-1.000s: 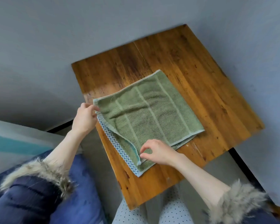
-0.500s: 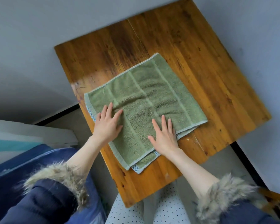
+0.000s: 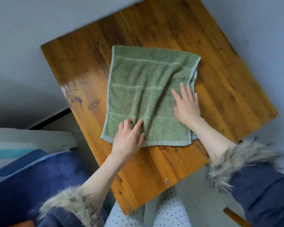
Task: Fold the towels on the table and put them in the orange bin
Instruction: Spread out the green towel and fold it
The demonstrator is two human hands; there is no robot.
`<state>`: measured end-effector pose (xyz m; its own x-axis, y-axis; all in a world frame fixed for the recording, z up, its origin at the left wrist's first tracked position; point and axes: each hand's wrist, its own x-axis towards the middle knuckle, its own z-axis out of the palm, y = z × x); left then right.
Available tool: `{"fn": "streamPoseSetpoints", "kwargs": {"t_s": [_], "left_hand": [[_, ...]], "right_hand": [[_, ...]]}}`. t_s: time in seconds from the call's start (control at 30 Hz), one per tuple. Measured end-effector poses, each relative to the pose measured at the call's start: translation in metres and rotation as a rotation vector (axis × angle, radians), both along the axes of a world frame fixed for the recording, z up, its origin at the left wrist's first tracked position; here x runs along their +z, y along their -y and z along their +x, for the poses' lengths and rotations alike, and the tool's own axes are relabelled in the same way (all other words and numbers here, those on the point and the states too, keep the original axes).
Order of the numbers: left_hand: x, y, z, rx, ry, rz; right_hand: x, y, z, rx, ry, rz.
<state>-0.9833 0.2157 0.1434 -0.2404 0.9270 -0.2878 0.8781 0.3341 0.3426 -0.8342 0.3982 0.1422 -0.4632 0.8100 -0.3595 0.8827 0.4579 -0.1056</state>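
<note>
A green towel [image 3: 143, 89], folded once, lies flat on the wooden table [image 3: 82, 63]. A blue dotted cloth [image 3: 193, 136] peeks out from under its near right corner. My left hand [image 3: 128, 138] rests on the towel's near edge with fingers spread and slightly bent, bunching a wrinkle. My right hand [image 3: 186, 105] lies flat on the towel's right side, fingers straight. The orange bin is out of sight.
A blue padded seat or cushion [image 3: 31, 177] sits at lower left beside the table. Grey floor [image 3: 23, 38] surrounds the table. An orange wooden piece [image 3: 234, 217] shows at the bottom right. My dotted trousers [image 3: 169, 212] are below the table's near corner.
The towel has been turned clockwise and now lies squarer to me. Both hands went from pinching its edges to pressing flat on it, the right hand moving to the right side.
</note>
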Motion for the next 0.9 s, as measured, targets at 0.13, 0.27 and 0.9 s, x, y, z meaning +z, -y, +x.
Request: {"fn": "streamPoseSetpoints", "kwargs": {"t_s": [0.13,0.27,0.9], "left_hand": [[0.006,0.014,0.006,-0.012,0.163,0.04],[0.01,0.034,-0.007,-0.026,0.08,0.082],[0.026,0.021,-0.035,1.088,0.754,-0.201]], "right_hand": [[0.006,0.062,0.036,-0.091,-0.207,-0.006],[0.004,0.116,0.069,-0.06,-0.178,0.023],[0.012,0.065,0.088,-0.963,-0.355,-0.522]]}}
